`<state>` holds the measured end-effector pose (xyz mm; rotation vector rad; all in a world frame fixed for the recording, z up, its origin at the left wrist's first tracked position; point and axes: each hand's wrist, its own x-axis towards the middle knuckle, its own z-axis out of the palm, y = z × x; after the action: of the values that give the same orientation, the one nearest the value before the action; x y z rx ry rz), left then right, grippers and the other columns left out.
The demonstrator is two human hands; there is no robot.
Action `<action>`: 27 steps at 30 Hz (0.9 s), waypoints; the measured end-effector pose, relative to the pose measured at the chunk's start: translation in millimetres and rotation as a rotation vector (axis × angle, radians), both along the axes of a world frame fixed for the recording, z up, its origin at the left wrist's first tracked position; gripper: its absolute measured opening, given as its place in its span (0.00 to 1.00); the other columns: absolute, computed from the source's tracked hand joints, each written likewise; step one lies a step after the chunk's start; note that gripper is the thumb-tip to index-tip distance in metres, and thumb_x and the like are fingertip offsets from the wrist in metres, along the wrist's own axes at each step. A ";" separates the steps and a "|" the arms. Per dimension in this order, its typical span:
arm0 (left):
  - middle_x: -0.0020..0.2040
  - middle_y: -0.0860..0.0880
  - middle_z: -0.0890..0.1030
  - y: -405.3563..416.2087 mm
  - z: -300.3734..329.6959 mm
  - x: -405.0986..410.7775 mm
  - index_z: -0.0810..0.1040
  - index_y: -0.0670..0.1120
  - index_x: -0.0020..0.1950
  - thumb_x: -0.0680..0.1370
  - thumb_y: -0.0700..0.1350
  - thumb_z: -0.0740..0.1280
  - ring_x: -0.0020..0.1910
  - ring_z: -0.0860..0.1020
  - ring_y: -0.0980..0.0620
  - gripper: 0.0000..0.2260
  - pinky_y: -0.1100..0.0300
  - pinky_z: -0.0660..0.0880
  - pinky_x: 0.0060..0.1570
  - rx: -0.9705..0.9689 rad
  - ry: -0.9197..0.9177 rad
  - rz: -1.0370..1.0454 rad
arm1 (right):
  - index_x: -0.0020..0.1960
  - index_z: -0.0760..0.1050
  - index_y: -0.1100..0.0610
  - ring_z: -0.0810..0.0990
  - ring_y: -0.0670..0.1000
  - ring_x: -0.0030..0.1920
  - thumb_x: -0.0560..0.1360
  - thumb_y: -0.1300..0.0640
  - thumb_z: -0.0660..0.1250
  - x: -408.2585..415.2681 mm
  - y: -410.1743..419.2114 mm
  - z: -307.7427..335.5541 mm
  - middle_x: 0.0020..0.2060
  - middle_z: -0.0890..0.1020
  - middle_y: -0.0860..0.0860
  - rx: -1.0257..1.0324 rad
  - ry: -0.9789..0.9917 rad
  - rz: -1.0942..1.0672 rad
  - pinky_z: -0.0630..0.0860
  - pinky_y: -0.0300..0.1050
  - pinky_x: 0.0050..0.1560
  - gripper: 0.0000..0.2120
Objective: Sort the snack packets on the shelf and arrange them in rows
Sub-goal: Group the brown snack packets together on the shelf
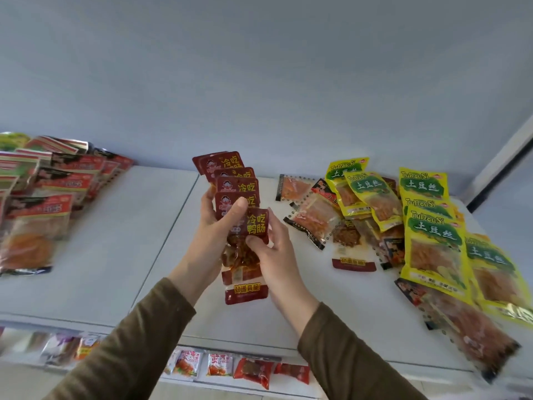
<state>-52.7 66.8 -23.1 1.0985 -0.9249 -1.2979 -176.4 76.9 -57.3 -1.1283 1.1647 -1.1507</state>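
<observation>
Above the white shelf (121, 255), my left hand (215, 223) grips a fanned stack of dark red duck-intestine packets (235, 183), thumb across the front. My right hand (272, 249) pinches the nearest packet (256, 228) of the fan. Yellow TuDouSi packets (432, 235) lie piled to the right.
</observation>
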 end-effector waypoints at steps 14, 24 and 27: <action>0.60 0.45 0.85 -35.0 0.0 173.8 0.60 0.58 0.76 0.78 0.35 0.72 0.58 0.84 0.43 0.34 0.40 0.78 0.63 0.128 -0.265 0.049 | 0.80 0.56 0.47 0.76 0.50 0.64 0.80 0.55 0.69 143.9 -43.7 14.3 0.71 0.74 0.51 0.125 0.115 0.250 0.76 0.51 0.65 0.34; 0.60 0.48 0.83 -79.7 -2.2 285.7 0.57 0.60 0.82 0.76 0.38 0.74 0.57 0.84 0.45 0.41 0.45 0.81 0.58 0.268 -0.393 -0.100 | 0.65 0.65 0.47 0.79 0.53 0.62 0.78 0.56 0.72 256.9 -60.4 8.2 0.53 0.78 0.41 0.036 0.240 0.161 0.77 0.47 0.60 0.21; 0.57 0.48 0.83 -85.1 -7.9 293.6 0.59 0.57 0.81 0.75 0.37 0.75 0.54 0.84 0.44 0.40 0.47 0.82 0.52 0.297 -0.444 -0.128 | 0.70 0.68 0.50 0.77 0.56 0.63 0.78 0.49 0.70 269.3 -60.6 -1.1 0.61 0.81 0.49 -0.142 0.630 0.143 0.74 0.53 0.65 0.23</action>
<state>240.9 -18.3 -31.0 1.6251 -1.1659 -1.3499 92.9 16.3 -58.4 -1.7293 1.4552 -0.7911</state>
